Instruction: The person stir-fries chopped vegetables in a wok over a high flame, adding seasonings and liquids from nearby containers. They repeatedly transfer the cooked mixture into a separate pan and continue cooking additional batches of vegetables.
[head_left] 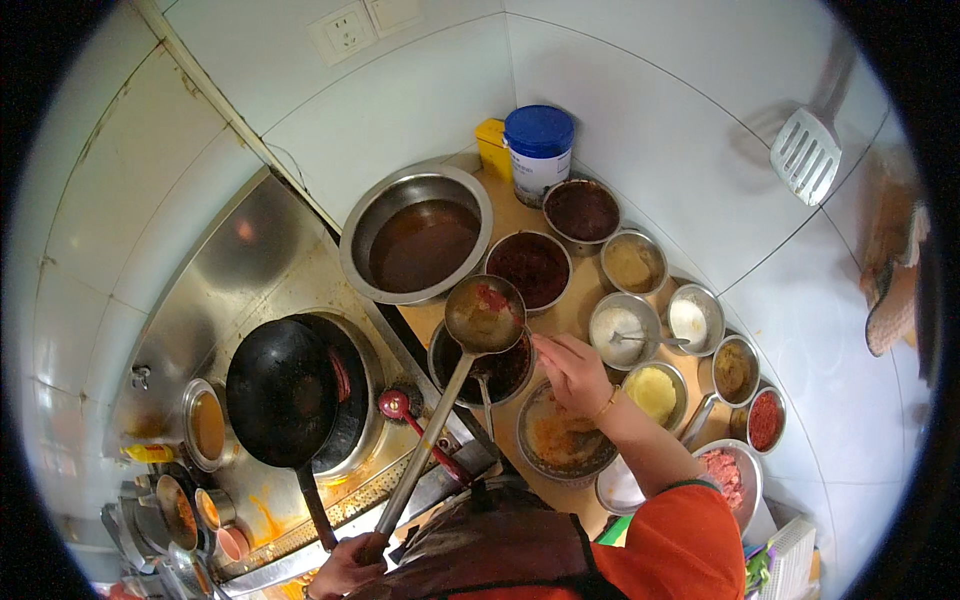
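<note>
My left hand [350, 565], at the lower edge, is closed around the end of a long-handled ladle [420, 450], right beside the handle of a black wok [282, 392]. The ladle's bowl holds brownish liquid with a reddish lump and hangs over a steel pot of dark sauce [507, 370] with a spoon [486, 408] in it. At the bowl's right rim, the fingers of my right hand [572, 372] are pinched together; what lies between them is too small to make out. Under that wrist sits a bowl with orange-brown residue [560, 440].
Behind the ladle stand a wide basin of brown liquid [425, 245] and a blue-lidded tub [540, 150]. Several seasoning bowls [632, 262] line the right side, near a bowl of raw meat [728, 475]. A red-handled utensil [395, 405] lies by the stove [250, 250].
</note>
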